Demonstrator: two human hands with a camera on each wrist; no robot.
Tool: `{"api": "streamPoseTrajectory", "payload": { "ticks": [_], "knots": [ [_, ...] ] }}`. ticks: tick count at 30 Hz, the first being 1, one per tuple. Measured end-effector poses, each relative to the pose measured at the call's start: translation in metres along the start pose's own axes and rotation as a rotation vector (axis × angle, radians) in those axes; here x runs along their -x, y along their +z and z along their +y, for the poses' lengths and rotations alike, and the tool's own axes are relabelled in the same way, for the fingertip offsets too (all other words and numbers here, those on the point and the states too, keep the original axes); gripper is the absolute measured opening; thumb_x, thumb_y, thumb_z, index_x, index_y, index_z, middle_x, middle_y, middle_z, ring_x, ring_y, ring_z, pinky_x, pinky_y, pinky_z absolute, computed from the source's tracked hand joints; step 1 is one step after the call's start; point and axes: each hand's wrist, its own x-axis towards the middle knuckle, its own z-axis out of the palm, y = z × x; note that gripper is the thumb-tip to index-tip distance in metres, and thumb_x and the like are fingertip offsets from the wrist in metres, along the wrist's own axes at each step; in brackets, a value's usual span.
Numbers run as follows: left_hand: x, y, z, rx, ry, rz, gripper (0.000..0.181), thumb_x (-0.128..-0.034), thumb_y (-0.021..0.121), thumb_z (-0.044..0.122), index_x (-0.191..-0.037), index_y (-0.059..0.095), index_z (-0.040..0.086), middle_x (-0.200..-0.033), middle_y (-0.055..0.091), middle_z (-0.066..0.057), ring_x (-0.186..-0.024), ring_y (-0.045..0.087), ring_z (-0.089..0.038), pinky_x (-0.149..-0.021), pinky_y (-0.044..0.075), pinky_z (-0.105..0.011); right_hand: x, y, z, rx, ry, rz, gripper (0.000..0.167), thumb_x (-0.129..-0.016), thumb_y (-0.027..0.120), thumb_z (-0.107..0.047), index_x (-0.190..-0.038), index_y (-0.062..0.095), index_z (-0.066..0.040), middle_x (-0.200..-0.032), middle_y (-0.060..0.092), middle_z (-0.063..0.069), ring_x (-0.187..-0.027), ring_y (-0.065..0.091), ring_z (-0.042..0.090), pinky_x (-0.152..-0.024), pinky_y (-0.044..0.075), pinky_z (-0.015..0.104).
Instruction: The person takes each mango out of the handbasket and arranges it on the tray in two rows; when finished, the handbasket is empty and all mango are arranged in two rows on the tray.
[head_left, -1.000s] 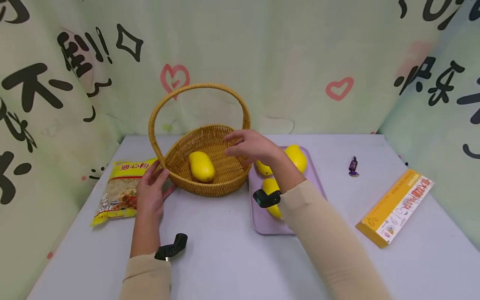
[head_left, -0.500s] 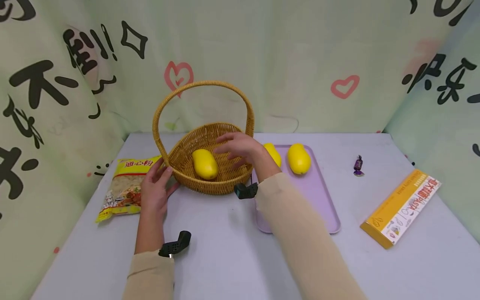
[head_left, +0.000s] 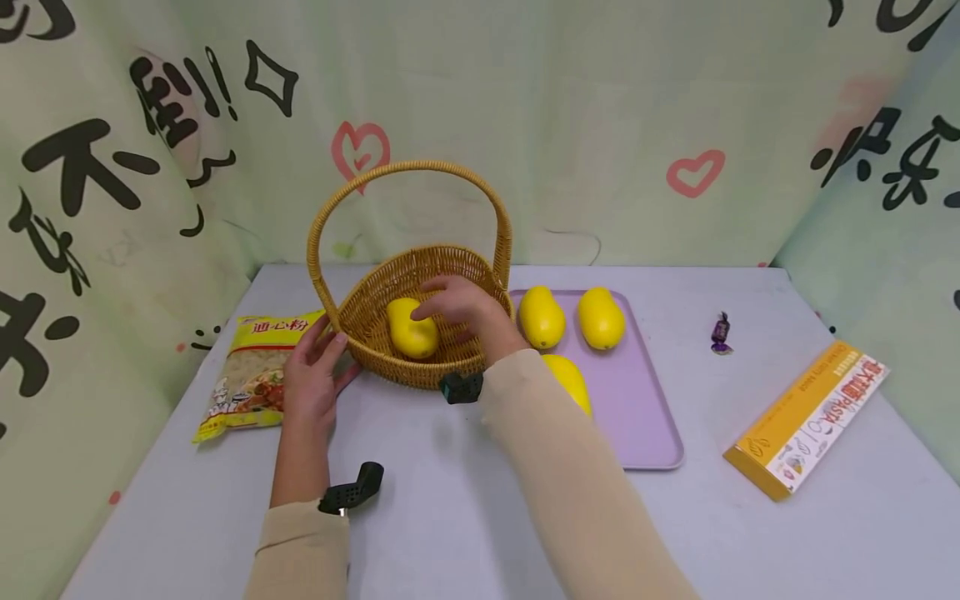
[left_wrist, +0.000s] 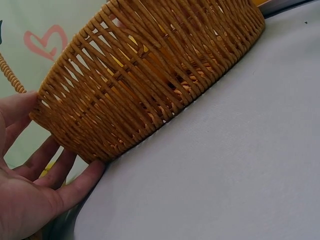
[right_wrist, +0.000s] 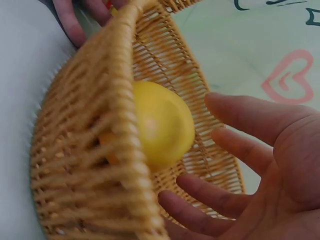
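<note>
A wicker basket (head_left: 420,377) with a tall arched handle stands on the table, one yellow mango (head_left: 412,333) lying inside. At the basket's left side, my left hand (head_left: 311,379) touches the rim and outer wall with spread, fairly straight fingers, as the left wrist view shows (left_wrist: 35,195). My right hand (head_left: 468,308) reaches over the basket's right rim, just right of the mango. In the right wrist view its fingers (right_wrist: 205,195) are apart and loosely bent, with a gap to the mango (right_wrist: 167,125). That view shows nothing held.
Right of the basket, a purple tray (head_left: 645,433) holds three yellow mangoes (head_left: 600,318), one partly behind my right sleeve. A pasta bag (head_left: 251,375) lies left of the basket. Farther right are a wrapped candy (head_left: 721,333) and a yellow pasta box (head_left: 806,417). A curtain (head_left: 562,167) hangs behind.
My right hand has moved left and slightly down, from the basket's right rim to beside the mango inside. My left hand stays at the basket. The head view has shifted slightly.
</note>
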Motion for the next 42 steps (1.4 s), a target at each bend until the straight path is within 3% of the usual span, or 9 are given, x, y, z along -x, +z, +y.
{"api": "streamPoseTrajectory", "payload": {
  "ticks": [6, 15, 29, 35, 42],
  "knots": [
    [0.0, 0.002, -0.001, -0.002, 0.0, -0.009, 0.051, -0.1039, 0.063, 0.025, -0.151, 0.051, 0.04, -0.16, 0.045, -0.003, -0.144, 0.048, -0.02, -0.112, 0.05, -0.049, -0.003, 0.01, 0.001, 0.011, 0.022, 0.03, 0.055, -0.095, 0.072, -0.013, -0.148, 0.057, -0.016, -0.157, 0.044, 0.012, -0.132, 0.049, 0.033, -0.109, 0.049, 0.056],
    [0.0, 0.004, -0.002, -0.003, -0.002, -0.008, 0.051, -0.1038, 0.063, 0.025, -0.151, 0.052, 0.041, -0.159, 0.045, -0.003, -0.143, 0.049, -0.021, -0.111, 0.051, -0.048, -0.008, 0.017, 0.003, 0.078, 0.006, 0.071, 0.055, -0.095, 0.074, -0.012, -0.147, 0.058, -0.016, -0.15, 0.05, 0.015, -0.104, 0.055, 0.024, -0.099, 0.057, 0.047],
    [0.0, 0.003, -0.003, -0.01, -0.016, -0.003, 0.051, -0.104, 0.063, 0.025, -0.151, 0.051, 0.041, -0.159, 0.045, -0.002, -0.143, 0.048, -0.021, -0.111, 0.051, -0.048, 0.01, 0.004, -0.002, -0.055, -0.047, 0.052, 0.057, -0.096, 0.072, -0.013, -0.151, 0.054, -0.018, -0.154, 0.047, 0.013, -0.11, 0.06, 0.028, -0.095, 0.06, 0.049],
    [0.0, 0.002, -0.002, -0.003, -0.011, -0.007, 0.051, -0.104, 0.063, 0.025, -0.151, 0.051, 0.041, -0.159, 0.045, -0.002, -0.144, 0.048, -0.021, -0.112, 0.05, -0.049, 0.019, -0.006, -0.004, -0.074, -0.082, 0.057, 0.057, -0.096, 0.072, -0.015, -0.15, 0.055, -0.019, -0.157, 0.043, 0.008, -0.116, 0.061, 0.033, -0.101, 0.057, 0.052],
    [0.001, -0.001, 0.001, -0.012, -0.01, -0.007, 0.051, -0.1038, 0.063, 0.027, -0.152, 0.05, 0.041, -0.16, 0.044, -0.002, -0.145, 0.046, -0.02, -0.112, 0.049, -0.05, 0.036, -0.014, -0.009, -0.103, -0.142, 0.082, 0.054, -0.096, 0.074, -0.018, -0.148, 0.057, -0.024, -0.152, 0.048, 0.007, -0.109, 0.065, 0.029, -0.094, 0.061, 0.048]
  ]
}}
